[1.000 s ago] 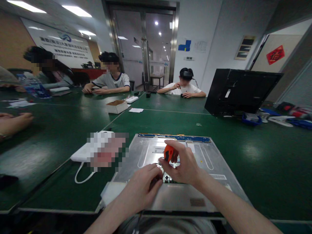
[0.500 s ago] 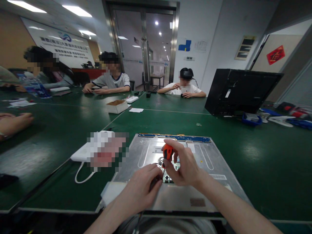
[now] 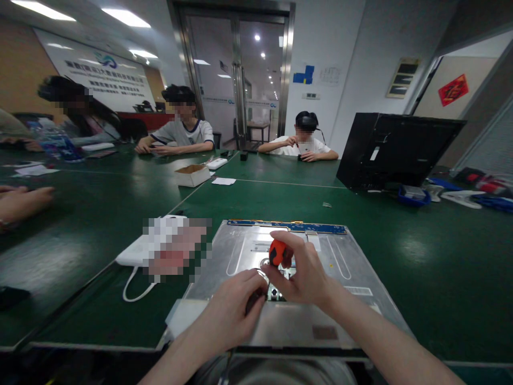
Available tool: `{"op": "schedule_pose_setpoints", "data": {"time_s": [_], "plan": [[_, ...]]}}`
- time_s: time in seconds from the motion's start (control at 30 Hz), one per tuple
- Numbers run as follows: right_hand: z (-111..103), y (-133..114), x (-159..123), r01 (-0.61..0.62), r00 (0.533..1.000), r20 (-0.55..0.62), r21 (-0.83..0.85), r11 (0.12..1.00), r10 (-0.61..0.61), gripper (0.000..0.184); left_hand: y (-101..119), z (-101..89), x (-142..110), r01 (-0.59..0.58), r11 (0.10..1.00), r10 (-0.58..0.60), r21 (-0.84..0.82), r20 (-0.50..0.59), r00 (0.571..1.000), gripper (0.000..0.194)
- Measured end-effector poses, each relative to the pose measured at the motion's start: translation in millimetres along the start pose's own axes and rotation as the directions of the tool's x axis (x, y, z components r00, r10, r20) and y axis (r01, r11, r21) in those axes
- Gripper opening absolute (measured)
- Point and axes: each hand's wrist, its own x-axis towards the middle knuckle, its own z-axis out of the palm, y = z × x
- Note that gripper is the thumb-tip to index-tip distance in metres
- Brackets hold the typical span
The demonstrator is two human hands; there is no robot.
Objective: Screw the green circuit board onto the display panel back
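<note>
My right hand (image 3: 306,272) is closed round the orange and black handle of a screwdriver (image 3: 276,252), held upright. The screwdriver's lower end is hidden behind my fingers and thumb. Close beside it, my left hand (image 3: 236,302) is curled with its fingertips pinched together; whatever they hold is hidden. Both hands are over a flat silver metal panel (image 3: 352,262) that lies on the table. Between and under my fingers shows a small circuit board (image 3: 274,294). Along the panel's far edge runs a blue circuit strip (image 3: 288,227).
Left of the panel lies a white device (image 3: 136,248) with a cable, partly blurred out. An open cardboard box (image 3: 192,175) stands farther back on the green table (image 3: 256,200). A black monitor (image 3: 396,152) stands at right. Several people sit round the table.
The screwdriver's handle has turned and tilted slightly in my right hand, and my right thumb and fingers have shifted on it. My left hand stays nearly in place.
</note>
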Motion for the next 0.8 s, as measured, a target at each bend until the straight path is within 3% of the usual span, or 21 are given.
{"op": "schedule_pose_setpoints", "data": {"time_s": [0.2, 0.47, 0.8], "plan": [[-2.1, -0.3, 0.5, 0.016, 1.0, 0.024, 0.056, 0.998, -0.017, 0.051, 2.1, -2.0, 0.8, 0.017, 1.0, -0.017, -0.001, 0.025, 1.0, 0.015], [1.0, 0.8, -1.3, -0.016, 1.0, -0.027, -0.037, 0.999, 0.015, 0.041, -0.3, -0.5, 1.6, -0.005, 1.0, 0.005, -0.011, 0.01, 1.0, 0.017], [-2.9, 1.0, 0.2, 0.016, 0.999, 0.033, 0.054, 0.998, -0.018, 0.05, 2.7, -1.7, 0.9, -0.002, 1.0, 0.002, -0.005, 0.008, 1.0, 0.018]]}}
